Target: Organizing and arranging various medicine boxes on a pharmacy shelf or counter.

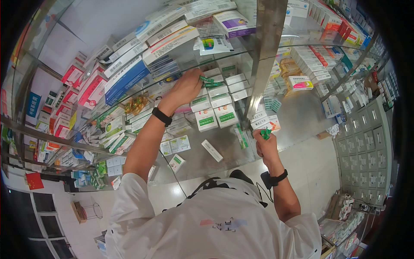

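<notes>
My left hand [190,84] reaches onto the lower shelf of a glass display case. Its fingertips are at small green packets [209,81] lying on top of stacked white medicine boxes [218,90]; whether the fingers grip one is hidden. Close in front of that hand stand two white-and-green boxes [216,117] side by side. My right hand [267,147] is closed around several more small green packets [266,133], which stick out at the top of the fist. It is beside white boxes [263,121] at the shelf's front.
A metal post [266,48] rises between my hands. Over my left forearm, an upper glass shelf carries long boxes, including a blue one [126,81]. On the lower shelf lie a loose white box [212,150], a green-and-white carton [241,136] and green blister packs [272,104]. Grey drawers [362,152] stand right.
</notes>
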Demonstrator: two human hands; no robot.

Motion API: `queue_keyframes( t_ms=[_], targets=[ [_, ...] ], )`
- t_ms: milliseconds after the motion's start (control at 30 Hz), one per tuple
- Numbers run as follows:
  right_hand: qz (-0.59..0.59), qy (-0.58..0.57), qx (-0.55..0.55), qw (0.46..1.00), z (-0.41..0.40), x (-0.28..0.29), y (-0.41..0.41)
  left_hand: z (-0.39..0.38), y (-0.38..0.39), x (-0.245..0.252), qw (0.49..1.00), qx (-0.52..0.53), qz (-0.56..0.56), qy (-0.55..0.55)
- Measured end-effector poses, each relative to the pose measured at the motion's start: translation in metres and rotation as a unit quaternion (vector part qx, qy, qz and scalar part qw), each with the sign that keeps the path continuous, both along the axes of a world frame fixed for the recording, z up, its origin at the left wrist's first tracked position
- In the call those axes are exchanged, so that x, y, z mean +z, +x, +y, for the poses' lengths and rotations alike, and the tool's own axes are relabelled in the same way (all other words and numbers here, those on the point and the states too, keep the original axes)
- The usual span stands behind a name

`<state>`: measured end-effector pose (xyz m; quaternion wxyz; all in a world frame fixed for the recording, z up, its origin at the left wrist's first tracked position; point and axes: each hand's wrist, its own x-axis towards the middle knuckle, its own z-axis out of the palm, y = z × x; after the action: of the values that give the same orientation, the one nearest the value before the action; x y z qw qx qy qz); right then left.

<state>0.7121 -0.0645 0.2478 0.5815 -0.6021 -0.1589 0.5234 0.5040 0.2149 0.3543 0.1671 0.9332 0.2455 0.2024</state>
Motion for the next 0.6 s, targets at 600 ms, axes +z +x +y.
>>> queue_keyframes(
  t_ms=[600],
  targets=[
    [-0.004,0.01,-0.001,1.0,-0.007,0.002,-0.002,-0.008,0.032,0.013,0.981,0.042,0.166,0.089]
  ],
)
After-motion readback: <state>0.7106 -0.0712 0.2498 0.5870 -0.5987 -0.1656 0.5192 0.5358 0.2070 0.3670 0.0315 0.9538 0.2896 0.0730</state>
